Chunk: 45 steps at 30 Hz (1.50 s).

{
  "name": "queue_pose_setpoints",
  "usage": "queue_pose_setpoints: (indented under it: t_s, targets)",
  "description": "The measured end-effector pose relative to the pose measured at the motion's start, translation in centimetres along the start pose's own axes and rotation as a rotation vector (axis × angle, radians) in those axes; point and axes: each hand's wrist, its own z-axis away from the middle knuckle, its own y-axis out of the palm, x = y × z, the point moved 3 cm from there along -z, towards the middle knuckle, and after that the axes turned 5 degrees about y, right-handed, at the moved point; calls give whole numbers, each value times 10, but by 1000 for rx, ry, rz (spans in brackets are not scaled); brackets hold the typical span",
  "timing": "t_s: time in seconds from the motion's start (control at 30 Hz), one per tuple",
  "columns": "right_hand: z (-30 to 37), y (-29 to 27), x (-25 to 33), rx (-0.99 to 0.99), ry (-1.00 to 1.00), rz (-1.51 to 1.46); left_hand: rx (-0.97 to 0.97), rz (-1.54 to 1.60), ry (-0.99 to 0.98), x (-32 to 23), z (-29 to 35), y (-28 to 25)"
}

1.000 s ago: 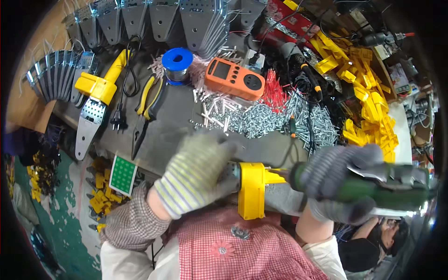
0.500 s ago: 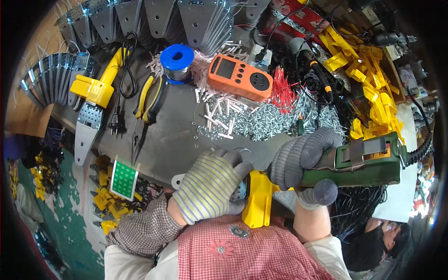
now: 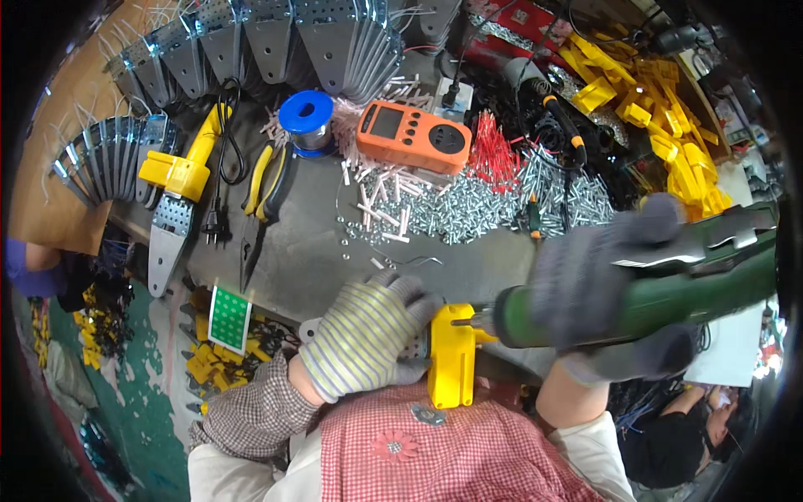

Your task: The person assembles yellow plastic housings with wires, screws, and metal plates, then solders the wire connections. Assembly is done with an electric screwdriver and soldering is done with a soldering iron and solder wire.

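My left hand point(image 3: 355, 339), in a striped glove, is closed around a grey metal plate point(image 3: 309, 330) near the table's front edge. A yellow plastic handle point(image 3: 452, 368) joins that plate and sticks out to the right of my fingers. My right hand point(image 3: 590, 276), gloved in grey and blurred by motion, is wrapped around a green electric screwdriver point(image 3: 711, 272). The tool lies nearly level, pointing left, and its thin bit point(image 3: 462, 321) reaches the upper part of the yellow handle. A screw at the tip is too small to make out.
Loose silver screws point(image 3: 452, 213), an orange meter point(image 3: 413, 138), a blue solder spool point(image 3: 306, 121) and pliers point(image 3: 258, 217) lie behind my hands. A corded yellow-handled tool point(image 3: 180, 171) lies at left. Yellow parts point(image 3: 686, 159) are heaped at back right. Another person point(image 3: 677, 435) sits at lower right.
My right hand has swung the electric screwdriver round, so its bit now points left at the yellow handle. My left hand keeps its hold on the plate. The whole view has shifted slightly.
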Motion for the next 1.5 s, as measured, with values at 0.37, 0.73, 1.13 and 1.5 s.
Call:
queue_pose_setpoints:
  t_s: [0.37,0.73,1.13,1.5]
  targets:
    - [31,-184,-25,-174,-418,-732,14,40,-4,7,-4,10]
    - [20,-172,-35,-211,-394,-690,58,79,-31,8,-5,10]
    - [15,-161,-48,-56,-386,-693,-71,226,12,13,-2,0]
    - [15,-166,-55,-82,-411,-752,242,-918,-212,66,-5,-17]
